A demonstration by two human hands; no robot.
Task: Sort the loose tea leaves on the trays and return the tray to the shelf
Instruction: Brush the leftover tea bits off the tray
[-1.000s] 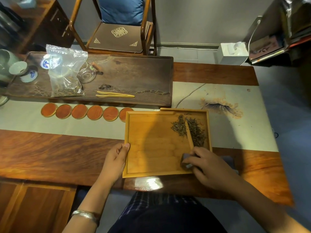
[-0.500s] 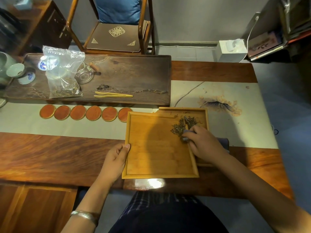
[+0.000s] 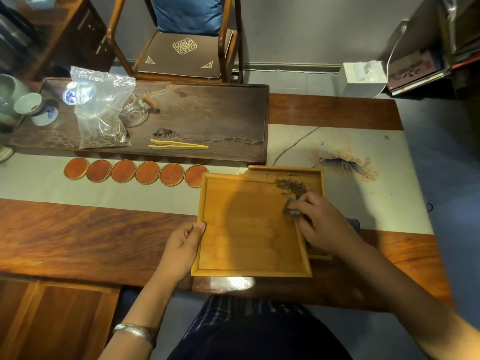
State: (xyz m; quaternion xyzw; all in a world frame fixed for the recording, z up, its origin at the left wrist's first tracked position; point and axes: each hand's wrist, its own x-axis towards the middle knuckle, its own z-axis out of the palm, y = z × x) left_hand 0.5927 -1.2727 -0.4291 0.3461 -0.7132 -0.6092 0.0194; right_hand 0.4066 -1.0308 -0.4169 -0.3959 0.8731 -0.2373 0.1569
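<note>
Looking down through the head camera, I see my left hand [image 3: 183,246] pinching the left rim of the upper tray [image 3: 249,227], thumb on top, its grip clenched on the wood. That tray sits near the front edge of the tabletop [image 3: 78,229], overlapping a second tray [image 3: 315,175] that shows beneath it at the back and right. My right hand [image 3: 320,222] rests over the upper tray's right rim, its grip closed on a small grey tool [image 3: 292,207]. The loose tea leaves [image 3: 292,187] lie in a small dark heap in the lower tray's back right part, just beyond the tool. A row of round coasters [image 3: 135,171] lines the pale runner [image 3: 39,178] toward the left edge.
</note>
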